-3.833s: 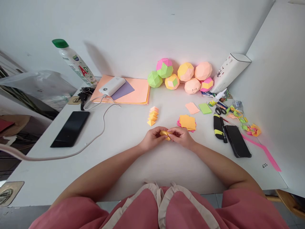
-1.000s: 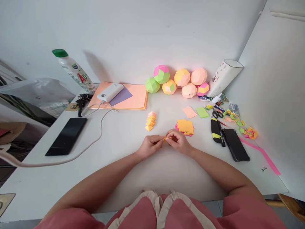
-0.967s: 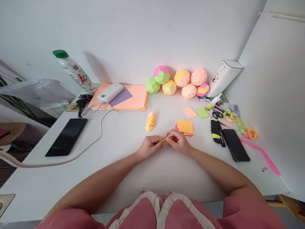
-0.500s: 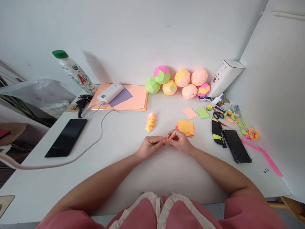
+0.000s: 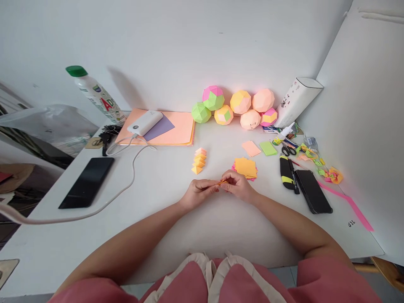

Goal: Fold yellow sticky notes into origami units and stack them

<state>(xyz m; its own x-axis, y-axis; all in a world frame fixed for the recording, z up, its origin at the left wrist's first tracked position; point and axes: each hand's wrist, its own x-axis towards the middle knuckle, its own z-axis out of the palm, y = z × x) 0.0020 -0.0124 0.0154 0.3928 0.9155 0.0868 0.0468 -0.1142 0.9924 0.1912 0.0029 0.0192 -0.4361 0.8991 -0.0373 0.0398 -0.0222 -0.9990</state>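
Note:
A small piece of folded orange paper (image 5: 222,182) is pinched between the fingertips of both my hands above the white table. My left hand (image 5: 196,193) grips its left end, and my right hand (image 5: 239,185) holds the other; the fingers cover most of it. Just beyond my right hand lies a stack of square paper notes (image 5: 245,167), orange on top with pink edges showing. A short row of folded orange and peach paper units (image 5: 199,160) stands beyond my left hand. Farther back are a peach note (image 5: 251,148) and a green note (image 5: 268,148).
Several faceted paper balls (image 5: 241,102) sit against the wall. At right are scissors (image 5: 288,150), a glue bottle (image 5: 284,134), a utility knife (image 5: 286,171) and a phone (image 5: 313,191). At left are a black tablet-like device (image 5: 86,183), a power bank (image 5: 145,122) with cable, and a spray bottle (image 5: 97,96).
Both hands stay nearly in place on the orange paper, with a little more of it showing between the fingertips. The whole view has shifted slightly.

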